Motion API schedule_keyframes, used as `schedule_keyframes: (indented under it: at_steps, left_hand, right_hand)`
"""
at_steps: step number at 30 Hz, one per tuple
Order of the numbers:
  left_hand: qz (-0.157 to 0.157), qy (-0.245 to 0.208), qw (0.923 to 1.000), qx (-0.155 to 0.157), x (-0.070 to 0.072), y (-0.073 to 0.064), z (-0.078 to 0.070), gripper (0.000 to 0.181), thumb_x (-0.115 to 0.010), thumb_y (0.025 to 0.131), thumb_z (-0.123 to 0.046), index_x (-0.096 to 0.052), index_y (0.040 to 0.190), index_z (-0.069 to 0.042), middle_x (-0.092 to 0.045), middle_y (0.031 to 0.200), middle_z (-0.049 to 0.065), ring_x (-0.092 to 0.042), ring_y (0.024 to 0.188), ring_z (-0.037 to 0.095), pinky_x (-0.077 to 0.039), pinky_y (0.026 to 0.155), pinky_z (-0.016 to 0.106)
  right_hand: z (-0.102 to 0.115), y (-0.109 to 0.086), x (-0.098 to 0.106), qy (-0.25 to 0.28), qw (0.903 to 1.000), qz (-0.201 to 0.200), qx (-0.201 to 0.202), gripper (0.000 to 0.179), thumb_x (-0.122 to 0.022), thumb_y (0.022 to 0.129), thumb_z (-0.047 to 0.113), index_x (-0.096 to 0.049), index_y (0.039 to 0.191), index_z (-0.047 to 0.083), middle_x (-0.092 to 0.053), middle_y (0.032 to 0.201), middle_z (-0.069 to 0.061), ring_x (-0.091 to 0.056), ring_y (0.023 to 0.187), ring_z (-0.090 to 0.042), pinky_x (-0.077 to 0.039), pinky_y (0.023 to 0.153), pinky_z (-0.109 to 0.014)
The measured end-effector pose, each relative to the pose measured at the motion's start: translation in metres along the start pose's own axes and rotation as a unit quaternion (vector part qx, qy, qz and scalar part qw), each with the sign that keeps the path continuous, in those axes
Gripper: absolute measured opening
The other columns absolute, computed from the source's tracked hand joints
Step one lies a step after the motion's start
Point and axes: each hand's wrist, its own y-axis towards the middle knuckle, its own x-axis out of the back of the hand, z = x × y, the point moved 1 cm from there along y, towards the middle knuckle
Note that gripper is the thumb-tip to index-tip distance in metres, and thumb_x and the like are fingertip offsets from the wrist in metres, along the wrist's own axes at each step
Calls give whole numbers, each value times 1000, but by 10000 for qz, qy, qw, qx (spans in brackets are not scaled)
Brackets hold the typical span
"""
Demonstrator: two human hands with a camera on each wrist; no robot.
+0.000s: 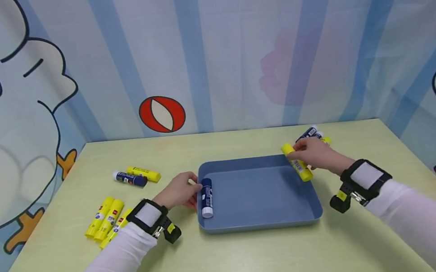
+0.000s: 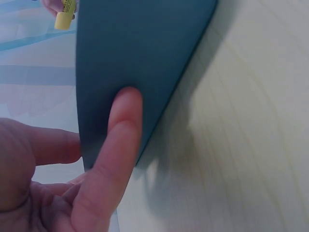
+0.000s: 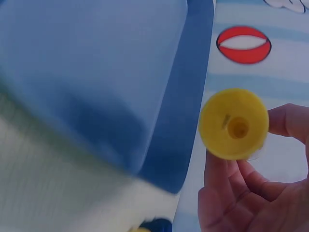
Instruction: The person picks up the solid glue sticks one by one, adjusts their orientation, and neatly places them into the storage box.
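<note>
A blue-grey tray (image 1: 262, 227) lies on the table with a navy glue stick (image 1: 207, 198) along its left inner wall. At its left side, my left hand (image 1: 180, 191) pinches the tray's wall; in the left wrist view one finger (image 2: 126, 113) presses the outside of the wall (image 2: 145, 43). Over the tray's right edge, my right hand (image 1: 318, 154) grips a yellow glue stick (image 1: 298, 164), tilted and raised off the tray. The right wrist view shows the round end of that yellow glue stick (image 3: 234, 124) between thumb and fingers.
Behind my right hand lie navy glue sticks (image 1: 308, 132) and a yellow one (image 1: 327, 140), partly hidden. Left of the tray are a navy glue stick (image 1: 129, 178), a yellow one (image 1: 143, 173), and a row of yellow ones (image 1: 108, 219) partly behind my left forearm. A printed curtain (image 1: 224, 53) hangs behind the table.
</note>
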Motion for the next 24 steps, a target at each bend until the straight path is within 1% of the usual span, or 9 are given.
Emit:
schedule_keyframes:
  at_steps: [3,6,9,14,18,21,24]
  left_hand:
    - [-1,15,10000,8,0,0,0,22,-53,101,-13,-52,115,2,-64,75,14,-64,58,21,-56,55,31]
    - [0,17,10000,9,0,-1,0,21,-52,101,-13,-52,115,2,-64,75,14,-64,58,21,-56,55,31]
    - [13,-19,10000,5,0,0,1,21,-52,101,-13,-51,115,3,-64,75,14,-64,58,21,-56,55,31]
    - [19,-96,10000,-2,0,1,2,20,-52,101,-12,-51,114,3,-64,75,14,-64,57,21,-56,55,31]
    - [-2,-53,10000,-27,0,0,2,21,-52,100,-12,-51,115,3,-64,76,14,-64,57,21,-56,55,31]
    - [2,-33,10000,-56,0,0,2,21,-52,101,-12,-52,116,3,-64,75,14,-64,57,21,-56,55,31]
    - [1,-17,10000,-72,0,0,2,21,-52,101,-12,-52,115,3,-64,75,13,-64,57,20,-56,55,31]
  right_hand:
    - [13,3,-11,79,9998,154,-9,47,-60,95,28,-53,123,-9,-60,111,-23,-60,84,-26,-52,64,-32]
    - [24,8,-23,83,9995,315,-13,45,-61,95,28,-54,120,-8,-62,105,-20,-61,81,-24,-54,64,-33]
    - [34,12,-36,79,9988,476,95,39,-61,95,27,-56,113,-8,-63,98,-18,-63,76,-23,-55,62,-34]
    - [48,23,-61,316,9959,835,138,34,-63,93,27,-59,104,-5,-65,94,-16,-66,74,-24,-57,65,-35]
    - [59,29,-76,487,9921,1149,137,37,-64,93,29,-61,108,-5,-66,93,-14,-68,75,-24,-57,66,-33]
    - [71,27,-85,418,9910,1267,127,35,-63,93,29,-65,107,-4,-67,89,-11,-68,70,-21,-53,57,-27]
    - [81,24,-95,250,9911,1307,39,33,-62,94,29,-67,104,-2,-68,82,-8,-67,63,-18,-44,48,-24]
